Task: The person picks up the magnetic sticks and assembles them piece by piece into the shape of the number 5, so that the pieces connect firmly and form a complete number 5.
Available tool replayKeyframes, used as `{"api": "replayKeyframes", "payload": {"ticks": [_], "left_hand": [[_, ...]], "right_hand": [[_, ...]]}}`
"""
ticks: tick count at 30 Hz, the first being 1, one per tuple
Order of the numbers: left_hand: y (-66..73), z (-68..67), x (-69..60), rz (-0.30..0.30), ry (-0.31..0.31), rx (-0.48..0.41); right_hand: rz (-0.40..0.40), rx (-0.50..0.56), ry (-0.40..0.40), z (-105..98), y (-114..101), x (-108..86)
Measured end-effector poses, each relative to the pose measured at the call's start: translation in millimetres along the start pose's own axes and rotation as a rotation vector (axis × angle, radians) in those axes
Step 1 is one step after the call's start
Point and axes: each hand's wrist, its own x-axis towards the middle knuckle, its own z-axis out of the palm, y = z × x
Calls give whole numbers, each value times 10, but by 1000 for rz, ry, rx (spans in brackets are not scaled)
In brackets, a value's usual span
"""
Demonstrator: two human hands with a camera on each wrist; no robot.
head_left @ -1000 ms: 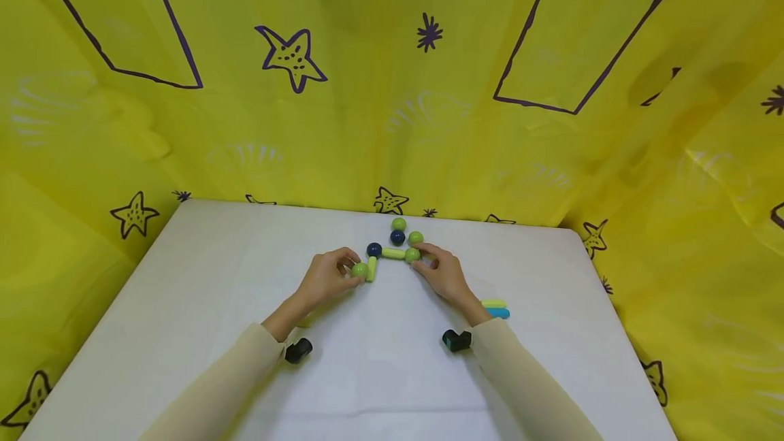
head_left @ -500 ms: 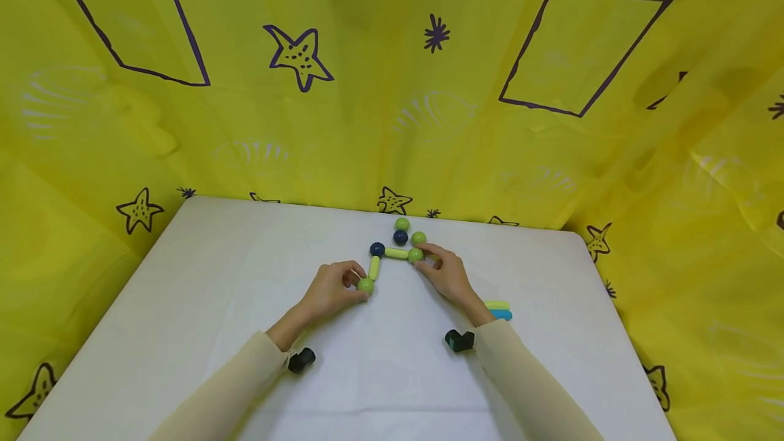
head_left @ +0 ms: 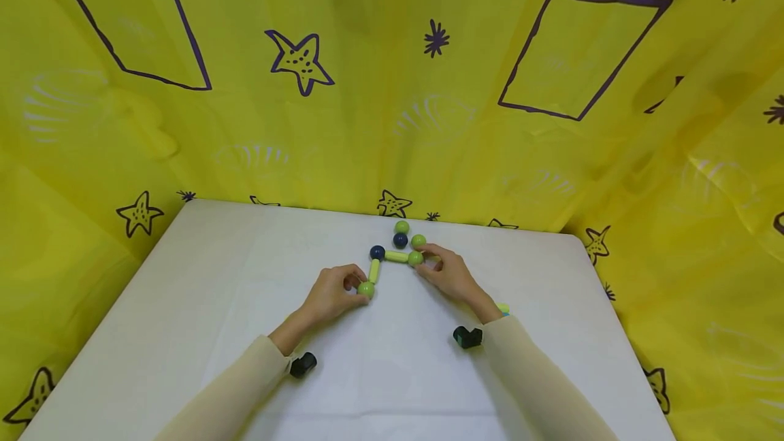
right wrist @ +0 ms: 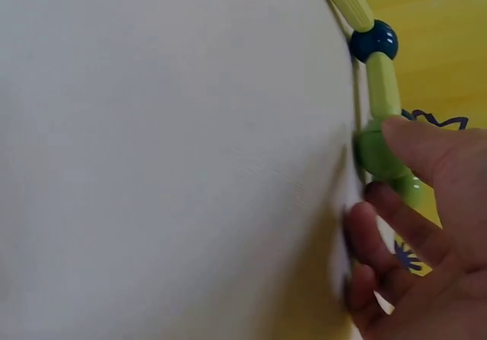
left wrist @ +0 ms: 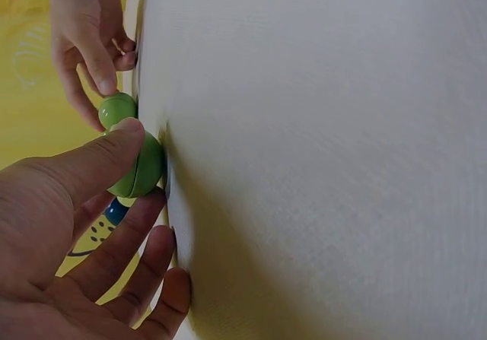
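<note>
My left hand (head_left: 333,295) pinches a green ball (head_left: 366,290) between thumb and fingers, close to the white surface. That ball meets the lower end of a yellow-green rod (head_left: 374,271), whose upper end joins a dark blue ball (head_left: 377,252). From the blue ball a second yellow-green rod (head_left: 397,257) runs right to another green ball (head_left: 415,259). My right hand (head_left: 450,274) pinches this second green ball, thumb and fingers on either side, as the right wrist view also shows. The chain forms a bent corner lying on the table.
Behind the chain sit a loose dark blue ball (head_left: 401,241) and two green balls, one at the back (head_left: 401,227) and one (head_left: 419,241) near my right fingers. More rods (head_left: 503,308) lie partly hidden by the right forearm. A yellow patterned cloth (head_left: 355,121) surrounds the white table (head_left: 245,250).
My left hand has brought its green ball from beside the lower rod to that rod's lower end. My right hand keeps its hold; its forearm has shifted slightly, covering more of the rods.
</note>
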Motion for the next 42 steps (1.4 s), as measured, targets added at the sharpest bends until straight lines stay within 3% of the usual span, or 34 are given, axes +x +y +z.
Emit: {"api": "replayKeyframes", "payload": {"ticks": [12,19,25,31,42], "left_hand": [[-16,1,-9,-15,-8,8],[-21,5,-22,-11,-2,15],[-26,5,-22,-2,3,16],[-25,11,-28,0,0,1],[-25,-5,-38,23,6,-1]], "right_hand": [[-238,-148,-163,-409,-349,116],[-257,-158,-280,-510,-652,196],[-272,-135,-396,-431,-768,300],[-202,-128,-509,-284,-786,379],[-150,-106,-629,-14,-790,497]]}}
